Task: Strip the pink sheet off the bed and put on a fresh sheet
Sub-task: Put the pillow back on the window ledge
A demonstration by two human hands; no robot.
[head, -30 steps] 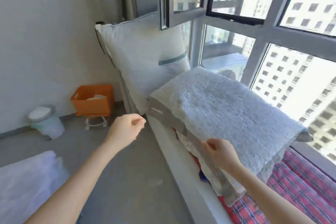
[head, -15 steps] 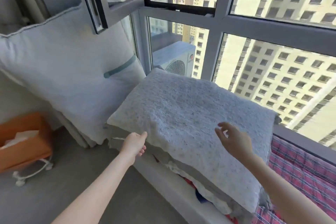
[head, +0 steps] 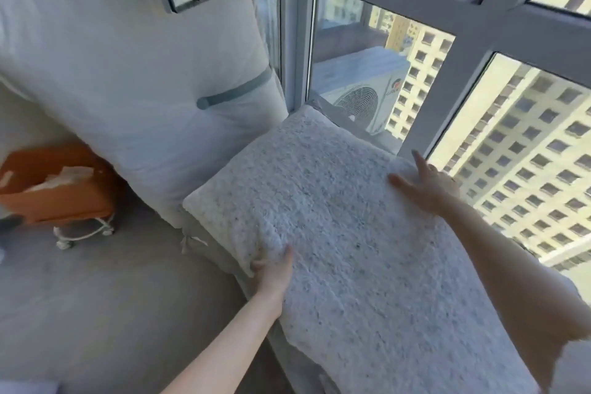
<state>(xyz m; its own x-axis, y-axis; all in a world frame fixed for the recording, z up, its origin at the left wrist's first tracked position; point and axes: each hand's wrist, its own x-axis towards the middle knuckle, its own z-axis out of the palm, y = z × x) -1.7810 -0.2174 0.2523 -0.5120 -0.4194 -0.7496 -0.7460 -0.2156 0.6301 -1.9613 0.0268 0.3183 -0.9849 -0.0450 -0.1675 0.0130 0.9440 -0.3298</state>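
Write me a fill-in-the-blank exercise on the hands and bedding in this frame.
The left hand and right hand both touch the fluffy grey blanket; the one gripping its near edge is the ____.
The right hand lies flat on the blanket's ____ surface.
The wheeled crate on the floor is ____.
Missing words: left; top; orange.

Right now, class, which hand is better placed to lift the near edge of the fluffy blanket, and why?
Likely the left hand: it pinches the near edge of the blanket, thumb on top. The right hand only lies flat on the far top.
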